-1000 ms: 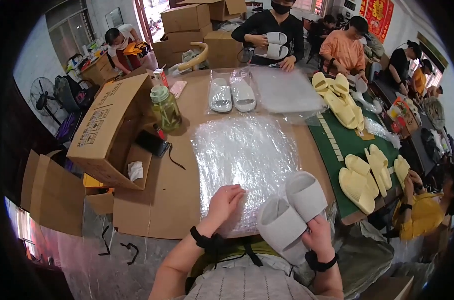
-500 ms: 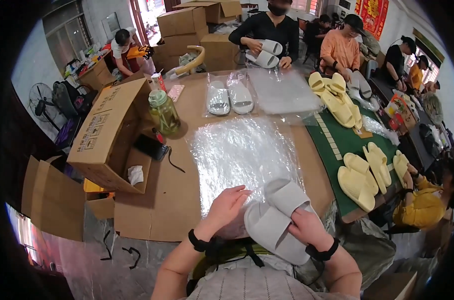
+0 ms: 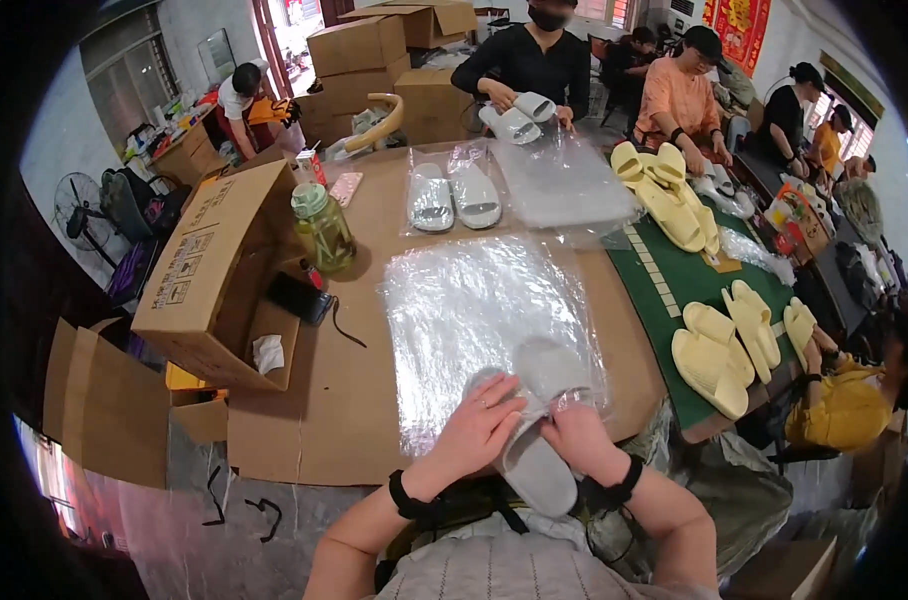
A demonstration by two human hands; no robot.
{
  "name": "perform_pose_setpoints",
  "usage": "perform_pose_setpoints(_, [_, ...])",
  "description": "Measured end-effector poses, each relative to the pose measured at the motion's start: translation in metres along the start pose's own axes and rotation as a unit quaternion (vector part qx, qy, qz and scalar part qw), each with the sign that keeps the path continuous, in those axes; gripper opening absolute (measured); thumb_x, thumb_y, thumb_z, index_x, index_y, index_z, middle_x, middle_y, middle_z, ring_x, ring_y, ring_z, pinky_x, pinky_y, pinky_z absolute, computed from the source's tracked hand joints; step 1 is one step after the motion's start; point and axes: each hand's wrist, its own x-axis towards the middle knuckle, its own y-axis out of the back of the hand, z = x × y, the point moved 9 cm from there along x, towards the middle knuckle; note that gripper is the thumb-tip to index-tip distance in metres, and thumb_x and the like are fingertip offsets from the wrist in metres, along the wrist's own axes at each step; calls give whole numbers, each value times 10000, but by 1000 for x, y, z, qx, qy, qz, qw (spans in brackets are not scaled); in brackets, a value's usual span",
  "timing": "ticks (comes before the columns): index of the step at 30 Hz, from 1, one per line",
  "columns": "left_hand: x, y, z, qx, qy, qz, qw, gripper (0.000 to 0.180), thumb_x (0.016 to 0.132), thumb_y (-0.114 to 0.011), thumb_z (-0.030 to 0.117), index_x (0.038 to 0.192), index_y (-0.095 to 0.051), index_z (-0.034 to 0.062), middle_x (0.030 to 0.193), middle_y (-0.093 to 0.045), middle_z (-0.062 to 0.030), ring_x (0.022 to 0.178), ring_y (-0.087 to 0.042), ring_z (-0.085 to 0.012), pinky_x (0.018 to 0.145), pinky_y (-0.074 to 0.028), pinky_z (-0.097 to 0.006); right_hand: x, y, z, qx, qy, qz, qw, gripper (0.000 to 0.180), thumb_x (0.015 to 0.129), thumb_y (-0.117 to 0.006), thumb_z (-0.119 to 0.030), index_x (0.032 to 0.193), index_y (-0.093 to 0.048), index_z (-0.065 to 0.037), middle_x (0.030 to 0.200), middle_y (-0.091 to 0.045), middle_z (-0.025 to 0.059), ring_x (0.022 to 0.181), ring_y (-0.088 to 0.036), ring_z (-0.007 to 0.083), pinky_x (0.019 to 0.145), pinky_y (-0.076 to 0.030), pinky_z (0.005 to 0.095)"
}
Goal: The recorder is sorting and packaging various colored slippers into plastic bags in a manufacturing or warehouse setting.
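Note:
A pair of light grey slippers lies at the near edge of the table. The farther grey slipper (image 3: 552, 362) shows through a clear plastic bag (image 3: 444, 320), toe end inside. The nearer slipper (image 3: 542, 478) points its heel toward me, partly outside the bag. My left hand (image 3: 477, 428) curls over the nearer slipper's front, fingers closed on it. My right hand (image 3: 582, 440) is closed beside it, gathering the bag's edge next to the farther slipper; its fingertips are partly hidden.
An open carton (image 3: 214, 290) stands left, with a phone (image 3: 299, 298) and a green bottle (image 3: 324, 230) close by. Bagged slippers (image 3: 454, 195) and a stack of clear bags (image 3: 564, 185) lie beyond. Yellow slippers (image 3: 712, 360) rest on a green mat. Co-workers sit and stand around.
The slippers have moved forward and left, the farther one now under the plastic. My right hand has left the slipper's strap opening and moved toward my left hand, which has closed over the nearer slipper.

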Motion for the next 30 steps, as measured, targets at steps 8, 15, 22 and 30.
perform_pose_setpoints(8, [4,7,15,-169,-15,-41,985,296,990,-542,104,1253,-671,61,1405,-565,-152,1355,-476,-337,1109,-379,-425,72,-43,19,-36,-44,26,998,232,880,-609,-126,1064,-549,2,1072,-560,230,935,-631,391,786,-532,461])
perform_pose_setpoints(15, [-5,15,25,-146,-20,-33,989,283,973,-560,97,1227,-681,64,1418,-557,-135,1342,-487,-334,1104,-385,-425,161,-34,24,-32,-93,124,987,279,921,-593,-150,1109,-505,36,1073,-544,263,926,-615,446,792,-527,482])
perform_pose_setpoints(22, [-25,47,13,-50,-49,2,998,268,897,-637,82,1157,-698,60,1343,-607,-128,1287,-535,-331,1062,-431,-425,89,-18,-12,65,42,171,982,623,884,-682,-131,1437,-410,-39,1296,-490,270,1194,-505,437,994,-464,462])
perform_pose_setpoints(30, [-59,88,-54,-21,166,107,980,252,897,-678,180,1106,-688,39,1168,-673,-143,1004,-650,-293,827,-533,-397,-58,33,21,311,-118,-43,942,192,882,-747,-154,1016,-727,-18,849,-712,63,754,-634,115,669,-505,259])
